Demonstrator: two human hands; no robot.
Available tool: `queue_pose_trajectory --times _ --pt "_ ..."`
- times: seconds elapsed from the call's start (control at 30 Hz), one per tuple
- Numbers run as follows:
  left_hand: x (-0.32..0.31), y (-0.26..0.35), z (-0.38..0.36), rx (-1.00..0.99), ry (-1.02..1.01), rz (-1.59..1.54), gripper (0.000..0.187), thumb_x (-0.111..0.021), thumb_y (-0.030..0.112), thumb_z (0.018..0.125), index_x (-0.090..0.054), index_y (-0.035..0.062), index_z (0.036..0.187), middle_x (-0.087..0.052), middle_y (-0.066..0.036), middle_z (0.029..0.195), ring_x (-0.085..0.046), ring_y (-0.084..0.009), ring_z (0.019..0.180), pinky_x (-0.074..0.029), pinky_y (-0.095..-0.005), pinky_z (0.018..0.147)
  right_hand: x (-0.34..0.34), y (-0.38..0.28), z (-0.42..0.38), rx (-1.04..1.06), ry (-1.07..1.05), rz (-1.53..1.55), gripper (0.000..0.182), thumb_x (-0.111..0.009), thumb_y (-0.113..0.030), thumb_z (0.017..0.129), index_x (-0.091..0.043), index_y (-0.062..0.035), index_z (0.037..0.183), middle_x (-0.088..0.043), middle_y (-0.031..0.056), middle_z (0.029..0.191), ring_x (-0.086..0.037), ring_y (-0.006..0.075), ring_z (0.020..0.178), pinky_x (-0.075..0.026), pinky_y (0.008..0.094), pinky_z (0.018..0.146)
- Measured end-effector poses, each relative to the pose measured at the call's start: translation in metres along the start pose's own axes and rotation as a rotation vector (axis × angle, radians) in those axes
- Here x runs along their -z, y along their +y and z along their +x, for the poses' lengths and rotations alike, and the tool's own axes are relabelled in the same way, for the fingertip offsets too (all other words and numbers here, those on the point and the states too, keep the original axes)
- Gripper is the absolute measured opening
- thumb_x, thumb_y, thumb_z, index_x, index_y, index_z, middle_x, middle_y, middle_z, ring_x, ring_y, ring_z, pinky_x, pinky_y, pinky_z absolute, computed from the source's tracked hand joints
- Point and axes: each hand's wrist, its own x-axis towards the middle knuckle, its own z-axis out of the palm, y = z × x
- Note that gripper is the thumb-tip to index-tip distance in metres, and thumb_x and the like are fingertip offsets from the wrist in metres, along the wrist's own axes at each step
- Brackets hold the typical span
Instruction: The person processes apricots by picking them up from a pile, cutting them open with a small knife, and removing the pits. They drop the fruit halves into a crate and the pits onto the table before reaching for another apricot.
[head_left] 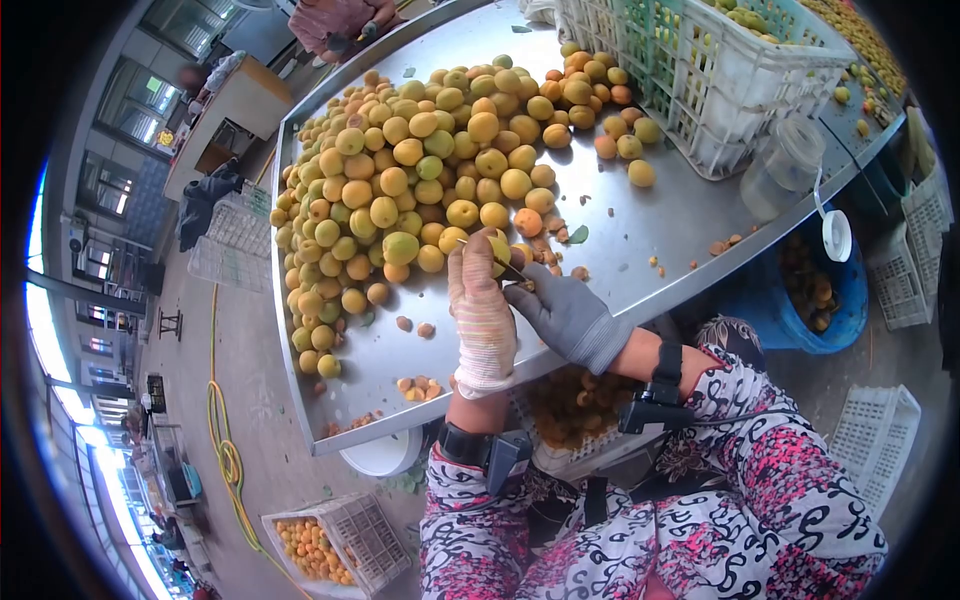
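Left hand (482, 318) grips apricot (497, 250); white crate (720, 70) holds apricots.

Grey concrete floor (250, 390) lies under a stainless steel work table (660, 225). A yellow hose (225, 455) runs along it. Glazed windows (170, 90) line the far wall, beside a wooden counter (240, 100). Daylight enters at the left.

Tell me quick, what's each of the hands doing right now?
Left hand: closed on an apricot.
Right hand: closed, seemingly on a small knife at the fruit.
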Motion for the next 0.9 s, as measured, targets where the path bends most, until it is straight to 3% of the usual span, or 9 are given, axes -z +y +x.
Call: queue_pose_trajectory --times 0.23,0.33,0.43,0.5,0.53,0.63,0.73,0.8,0.9 --pt "0.012 -0.008 0.009 0.07 -0.057 -0.246 0.033 -0.05 0.031 0.094 -0.053 0.0021 0.109 -0.059 -0.008 0.086 -0.058 -0.016 0.082 -0.047 -0.0289 0.074 0.003 0.004 0.001 -0.02 -0.046 0.092 0.04 -0.049 -0.04 0.093 -0.055 -0.0051 0.112 -0.063 0.0216 0.078 -0.062 0.0413 0.075 -0.049 0.0453 0.065" --pt "0.036 -0.005 0.031 -0.078 0.01 -0.318 0.045 -0.054 0.038 0.092 -0.052 -0.0018 0.113 -0.06 -0.008 0.083 -0.057 -0.0179 0.075 -0.047 -0.0296 0.075 0.004 0.014 0.004 0.065 -0.092 0.038 0.04 -0.053 -0.041 0.092 -0.057 -0.0028 0.103 -0.063 0.0138 0.071 -0.062 0.0307 0.062 -0.049 0.0382 0.059" --pt "0.024 0.006 0.008 -0.147 -0.075 0.078 0.035 -0.054 0.026 0.09 -0.052 -0.0016 0.112 -0.06 -0.008 0.085 -0.058 -0.0166 0.075 -0.047 -0.0292 0.072 0.038 -0.008 0.006 -0.312 -0.125 0.543 0.037 -0.057 -0.039 0.089 -0.058 -0.0026 0.09 -0.051 -0.0019 0.062 -0.044 0.0045 0.05 -0.039 0.0233 0.047" --pt "0.01 -0.001 -0.003 -0.339 -0.209 0.593 0.038 -0.06 0.018 0.082 -0.052 -0.0039 0.112 -0.062 -0.008 0.086 -0.059 -0.0189 0.076 -0.048 -0.03 0.071 0.044 -0.001 0.015 -0.346 -0.152 0.711 0.032 -0.058 -0.037 0.089 -0.057 -0.0048 0.093 -0.049 -0.0013 0.059 -0.043 0.0064 0.042 -0.035 0.0226 0.038" --pt "0.007 0.004 -0.008 -0.67 -0.405 0.86 0.036 -0.053 0.009 0.084 -0.049 -0.0006 0.118 -0.059 -0.01 0.093 -0.056 -0.0134 0.08 -0.048 -0.0292 0.075 0.05 -0.009 0.013 -0.349 -0.176 0.762 0.033 -0.057 -0.038 0.089 -0.057 -0.0054 0.095 -0.049 -0.0014 0.059 -0.043 0.0066 0.04 -0.034 0.022 0.035" --pt "0.006 -0.006 -0.011 -0.702 -0.41 0.926 0.036 -0.052 0.01 0.084 -0.049 -0.0006 0.118 -0.059 -0.009 0.093 -0.056 -0.0138 0.084 -0.048 -0.0306 0.079 0.04 0.002 0.018 -0.283 -0.197 0.813 0.033 -0.054 -0.04 0.09 -0.056 -0.0068 0.096 -0.049 -0.0017 0.058 -0.043 0.0068 0.039 -0.034 0.0207 0.033" --pt "0.002 -0.009 -0.015 -0.276 -0.311 0.618 0.034 -0.054 0.02 0.088 -0.052 0.0006 0.116 -0.057 -0.007 0.086 -0.054 -0.0141 0.078 -0.047 -0.0302 0.075 0.043 0.002 0.011 -0.317 -0.225 1.021 0.034 -0.052 -0.041 0.09 -0.055 -0.0073 0.093 -0.049 -0.0014 0.058 -0.044 0.0069 0.039 -0.034 0.0203 0.034" --pt "0.009 -0.013 -0.001 0.063 -0.259 -0.097 0.041 -0.052 0.036 0.091 -0.052 0.0023 0.115 -0.053 -0.004 0.077 -0.048 -0.0132 0.067 -0.04 -0.0265 0.067 0.045 -0.003 0.006 -0.357 -0.199 1.066 0.034 -0.052 -0.041 0.09 -0.055 -0.0078 0.091 -0.049 -0.0012 0.058 -0.044 0.007 0.039 -0.034 0.0203 0.034" --pt "0.017 -0.014 0.008 0.195 -0.219 -0.317 0.049 -0.049 0.045 0.092 -0.053 0.0015 0.115 -0.05 -0.003 0.072 -0.041 -0.0112 0.064 -0.033 -0.0243 0.062 0.055 -0.006 0.001 -0.341 -0.226 1.075 0.033 -0.051 -0.042 0.09 -0.054 -0.0085 0.088 -0.05 -0.0001 0.059 -0.043 0.0071 0.038 -0.033 0.0203 0.033"
